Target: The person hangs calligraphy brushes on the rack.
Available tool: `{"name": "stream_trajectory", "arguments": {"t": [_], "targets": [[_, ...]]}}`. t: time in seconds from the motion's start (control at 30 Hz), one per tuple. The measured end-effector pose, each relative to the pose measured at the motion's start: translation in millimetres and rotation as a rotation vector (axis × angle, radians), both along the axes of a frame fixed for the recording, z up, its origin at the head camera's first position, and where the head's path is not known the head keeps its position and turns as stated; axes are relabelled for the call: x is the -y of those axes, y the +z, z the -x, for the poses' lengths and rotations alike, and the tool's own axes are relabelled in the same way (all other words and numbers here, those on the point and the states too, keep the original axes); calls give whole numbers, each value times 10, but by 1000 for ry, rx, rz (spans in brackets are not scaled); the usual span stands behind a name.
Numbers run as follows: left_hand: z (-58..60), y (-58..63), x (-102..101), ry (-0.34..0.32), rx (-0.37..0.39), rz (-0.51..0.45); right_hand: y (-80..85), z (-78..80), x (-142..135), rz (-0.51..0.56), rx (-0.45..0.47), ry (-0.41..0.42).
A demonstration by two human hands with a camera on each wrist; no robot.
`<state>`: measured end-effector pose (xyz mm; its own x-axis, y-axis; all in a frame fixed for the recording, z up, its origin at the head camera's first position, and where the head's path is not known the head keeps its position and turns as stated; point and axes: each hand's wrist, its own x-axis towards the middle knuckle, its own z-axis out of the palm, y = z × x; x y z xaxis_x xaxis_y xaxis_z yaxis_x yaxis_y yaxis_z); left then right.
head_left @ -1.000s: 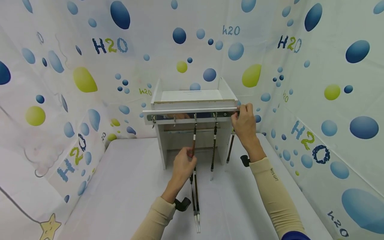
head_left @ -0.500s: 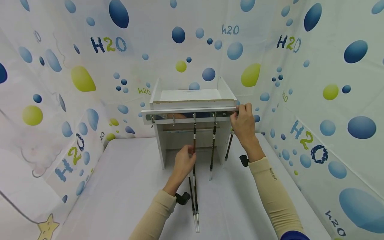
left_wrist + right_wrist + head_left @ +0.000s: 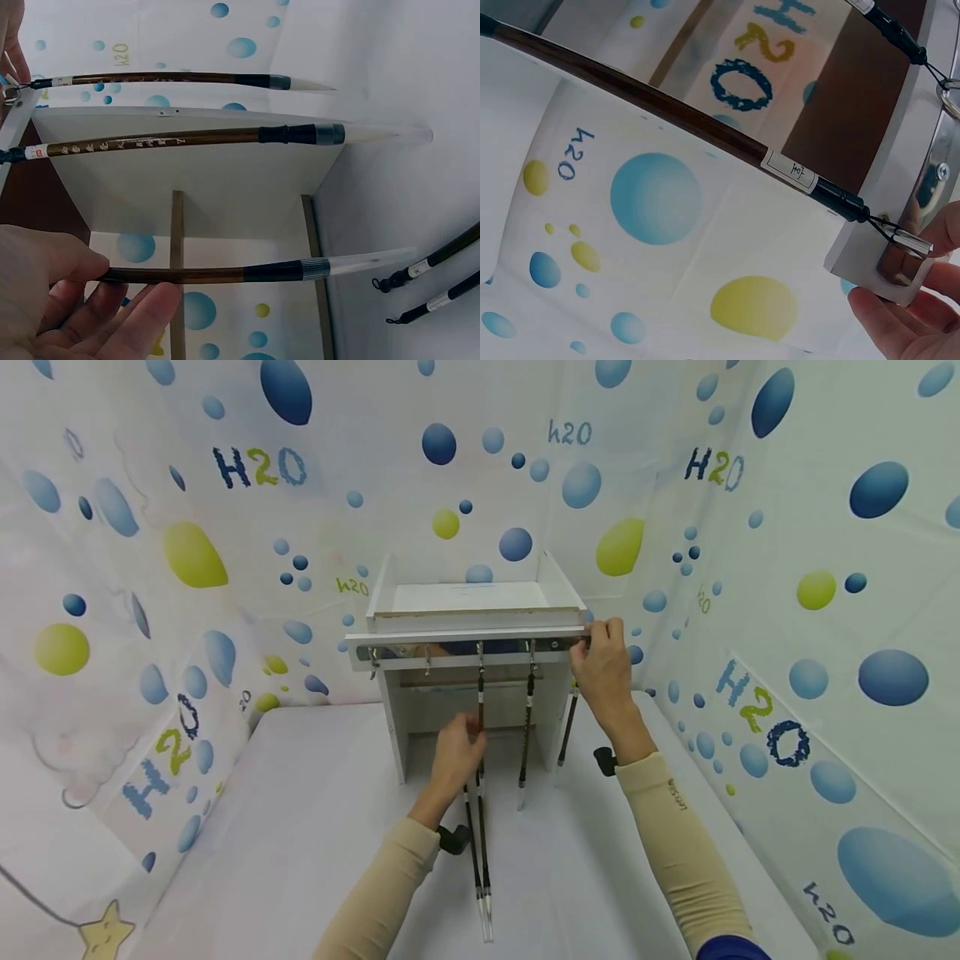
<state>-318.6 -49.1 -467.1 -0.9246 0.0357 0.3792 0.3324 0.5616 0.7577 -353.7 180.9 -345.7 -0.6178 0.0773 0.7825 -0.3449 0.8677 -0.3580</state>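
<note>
In the head view, my left hand (image 3: 456,753) is at a writing brush that hangs from the middle hook of a white stand. In the left wrist view, thumb and fingers pinch that brush's dark wooden handle (image 3: 210,275); a clear cap covers its tip. My right hand (image 3: 603,672) grips the right end of the stand's hook rail (image 3: 393,651), with fingertips around the corner in the right wrist view. Nearest to it hangs an outer brush (image 3: 630,90), looped on the end hook. Another brush (image 3: 527,727) hangs between these two.
Two capped brushes (image 3: 483,852) lie side by side on the white tabletop (image 3: 300,827), in front of the stand. Two hooks (image 3: 427,660) at the rail's left carry nothing. An open white tray (image 3: 480,602) tops the stand. Patterned curtains enclose the table.
The held brush has straightened below its hook, and its lower end has shifted up slightly with my left hand. My right hand stays on the rail's end. The head view has drifted slightly.
</note>
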Motion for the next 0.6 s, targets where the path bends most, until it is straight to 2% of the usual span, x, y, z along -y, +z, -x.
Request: {"name": "stream_trajectory", "arguments": {"t": [0.2, 0.6], "targets": [[70, -21, 2, -2, 22, -18, -14, 8, 5, -3, 9, 0], [125, -53, 1, -8, 4, -25, -30, 30, -6, -18, -44, 10]]}}
